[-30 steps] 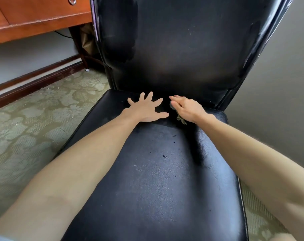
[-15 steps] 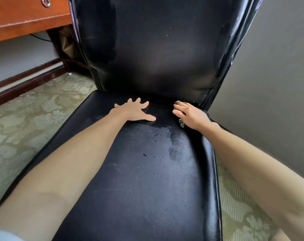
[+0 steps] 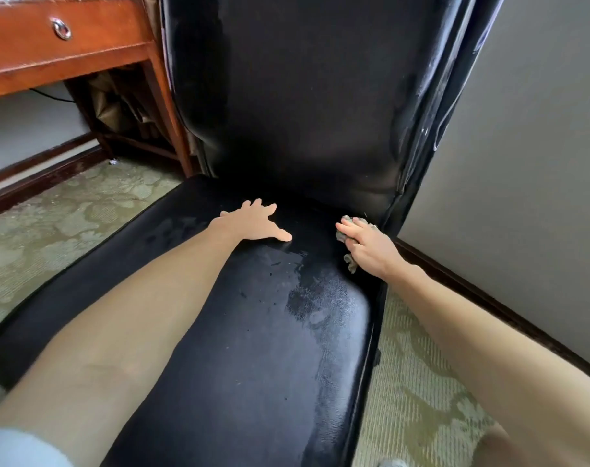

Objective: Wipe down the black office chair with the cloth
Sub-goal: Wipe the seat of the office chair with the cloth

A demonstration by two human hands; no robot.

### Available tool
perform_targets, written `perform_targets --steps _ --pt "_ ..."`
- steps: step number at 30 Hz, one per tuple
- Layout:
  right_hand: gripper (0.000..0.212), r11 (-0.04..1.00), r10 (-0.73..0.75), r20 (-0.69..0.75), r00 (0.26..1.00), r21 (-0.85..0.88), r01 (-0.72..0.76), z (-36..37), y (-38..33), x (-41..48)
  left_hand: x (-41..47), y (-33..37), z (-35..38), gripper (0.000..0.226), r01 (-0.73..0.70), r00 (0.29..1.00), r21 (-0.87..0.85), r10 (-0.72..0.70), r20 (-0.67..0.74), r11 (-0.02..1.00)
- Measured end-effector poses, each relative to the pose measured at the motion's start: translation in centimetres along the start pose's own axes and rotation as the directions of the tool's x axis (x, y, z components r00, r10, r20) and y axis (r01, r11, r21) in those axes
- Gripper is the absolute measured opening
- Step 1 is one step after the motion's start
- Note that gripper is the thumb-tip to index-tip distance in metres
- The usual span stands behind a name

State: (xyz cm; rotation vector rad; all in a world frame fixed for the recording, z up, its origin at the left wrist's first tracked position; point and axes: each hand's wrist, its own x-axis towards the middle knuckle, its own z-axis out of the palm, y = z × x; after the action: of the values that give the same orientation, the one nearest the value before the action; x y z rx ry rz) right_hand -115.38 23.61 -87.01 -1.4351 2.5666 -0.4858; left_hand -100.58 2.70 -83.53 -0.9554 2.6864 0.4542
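Item 1: black office chair. Glossy black leather-look covering; tall upright back with creased, shiny side edges; long flat seat with a piped rim. Seat surface carries dull damp streaks and smears towards its rear and right side, plus a few small dark specks near the middle

Item 2: cloth. Small, grey-green, crumpled into a wad. Lies on the rear right corner of the seat, just beside the base of the back, bunched under the right hand; frayed ends show past the fingertips and below the palm
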Motion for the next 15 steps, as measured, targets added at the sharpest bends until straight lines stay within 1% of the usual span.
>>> perform_targets --steps 2,5,7,10,12,15 --pt "0.049 0.997 -0.034 0.023 0.999 0.067 0.032 0.2 -1.3 0.7 -0.1 0.0 0.3 0.096 -0.029 1.0 0.022 0.029 -0.009 0.999" --pt "0.053 0.984 -0.088 0.107 0.99 0.167 0.07 0.6 -4.7 2.5 -0.4 0.1 0.4 0.095 -0.073 0.997 0.034 0.073 -0.001 0.997" --pt "0.05 0.984 -0.097 0.163 0.982 0.163 0.07 0.9 -6.4 3.7 -0.6 0.0 0.2 0.097 -0.102 0.995 0.035 0.101 0.013 0.994" --pt "0.047 0.994 -0.096 0.21 0.973 0.08 0.081 1.0 -6.2 4.2 -0.5 0.0 0.3 0.098 -0.129 0.991 0.049 0.128 0.029 0.99" --pt "0.046 0.996 -0.081 0.198 0.977 0.053 0.072 0.9 -5.1 3.5 -0.2 0.2 0.2 0.1 -0.14 0.989 0.039 0.138 0.047 0.989" --pt "0.044 0.996 -0.014 0.112 0.994 0.085 0.005 0.7 -3.4 1.6 0.2 0.3 0.0 0.101 -0.139 0.988 0.027 0.137 0.074 0.99"
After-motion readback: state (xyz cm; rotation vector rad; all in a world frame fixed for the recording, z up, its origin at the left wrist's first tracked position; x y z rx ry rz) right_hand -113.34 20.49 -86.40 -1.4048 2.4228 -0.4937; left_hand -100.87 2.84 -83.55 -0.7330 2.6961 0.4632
